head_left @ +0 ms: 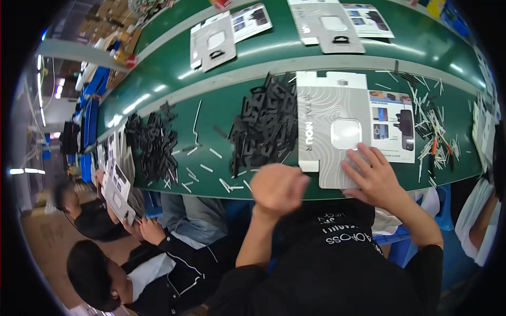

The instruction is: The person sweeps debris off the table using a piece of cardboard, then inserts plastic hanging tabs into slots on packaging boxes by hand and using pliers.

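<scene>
A flat printed carton blank [329,163], grey and white with wavy lines and a rounded cut-out window, lies in front of me on the green bench. My right hand [371,176] rests on its lower right part with fingers spread. Just left of the carton, at the bench edge, my left hand [279,189] is closed with curled fingers; what it holds, if anything, is hidden. A heap of black plastic clips [266,124] lies to the left of the carton. Partly under the carton's right side is a printed sheet [392,126] with product pictures.
White strips and orange-handled pliers [433,152] are at right. Another black parts pile [153,137] lies further left, with white strips scattered between. Beyond a rail, more cartons [216,42] with black clips lie on a green surface. A co-worker [142,268] at left handles a carton.
</scene>
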The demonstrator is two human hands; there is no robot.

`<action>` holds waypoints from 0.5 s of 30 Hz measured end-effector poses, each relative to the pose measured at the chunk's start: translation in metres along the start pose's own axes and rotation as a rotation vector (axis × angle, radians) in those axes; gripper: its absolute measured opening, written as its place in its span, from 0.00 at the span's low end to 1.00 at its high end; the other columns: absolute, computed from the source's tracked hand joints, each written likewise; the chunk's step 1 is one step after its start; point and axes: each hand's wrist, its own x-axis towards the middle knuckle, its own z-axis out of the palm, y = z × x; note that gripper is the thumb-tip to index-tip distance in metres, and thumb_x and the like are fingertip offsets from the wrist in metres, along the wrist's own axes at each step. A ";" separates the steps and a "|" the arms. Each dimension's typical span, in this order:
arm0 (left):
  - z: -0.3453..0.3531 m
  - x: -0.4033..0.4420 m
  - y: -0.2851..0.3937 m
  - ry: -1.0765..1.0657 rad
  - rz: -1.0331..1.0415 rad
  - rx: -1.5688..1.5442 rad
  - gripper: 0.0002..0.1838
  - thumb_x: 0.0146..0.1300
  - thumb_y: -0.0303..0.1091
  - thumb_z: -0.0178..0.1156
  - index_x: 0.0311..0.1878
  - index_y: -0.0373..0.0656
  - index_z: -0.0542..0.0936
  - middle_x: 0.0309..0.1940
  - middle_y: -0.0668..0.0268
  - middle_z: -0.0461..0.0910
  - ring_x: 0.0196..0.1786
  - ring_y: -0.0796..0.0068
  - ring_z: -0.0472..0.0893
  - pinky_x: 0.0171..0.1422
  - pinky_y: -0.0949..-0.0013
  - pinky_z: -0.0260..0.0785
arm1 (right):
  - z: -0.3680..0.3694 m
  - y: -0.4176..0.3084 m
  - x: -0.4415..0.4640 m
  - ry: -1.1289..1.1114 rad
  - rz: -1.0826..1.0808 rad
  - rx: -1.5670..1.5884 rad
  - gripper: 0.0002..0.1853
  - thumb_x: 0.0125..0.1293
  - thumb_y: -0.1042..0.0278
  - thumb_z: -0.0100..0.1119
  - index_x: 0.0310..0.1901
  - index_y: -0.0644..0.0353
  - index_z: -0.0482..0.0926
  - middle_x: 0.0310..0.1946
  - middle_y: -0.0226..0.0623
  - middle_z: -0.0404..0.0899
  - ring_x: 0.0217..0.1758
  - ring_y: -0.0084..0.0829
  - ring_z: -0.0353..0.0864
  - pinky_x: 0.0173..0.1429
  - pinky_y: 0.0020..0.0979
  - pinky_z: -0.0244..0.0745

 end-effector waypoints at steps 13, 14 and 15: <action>-0.066 0.034 -0.165 -0.342 -0.291 0.149 0.13 0.59 0.28 0.64 0.48 0.41 0.83 0.43 0.61 0.82 0.46 0.61 0.79 0.51 0.64 0.73 | 0.007 0.012 -0.002 0.078 -0.149 -0.107 0.19 0.67 0.56 0.62 0.50 0.65 0.80 0.54 0.44 0.82 0.58 0.42 0.82 0.55 0.34 0.79; -0.063 0.039 -0.161 -0.385 -0.317 0.099 0.13 0.59 0.29 0.64 0.47 0.41 0.83 0.44 0.61 0.82 0.47 0.62 0.79 0.51 0.64 0.73 | 0.007 0.013 -0.001 0.099 -0.164 -0.091 0.18 0.67 0.58 0.61 0.49 0.65 0.81 0.53 0.44 0.82 0.56 0.41 0.84 0.53 0.33 0.80; -0.059 0.044 -0.157 -0.388 -0.317 0.095 0.13 0.59 0.29 0.64 0.47 0.41 0.83 0.44 0.61 0.82 0.47 0.62 0.79 0.51 0.64 0.73 | 0.007 0.013 -0.001 0.096 -0.161 -0.090 0.18 0.67 0.58 0.61 0.49 0.65 0.81 0.53 0.44 0.82 0.56 0.41 0.84 0.53 0.33 0.80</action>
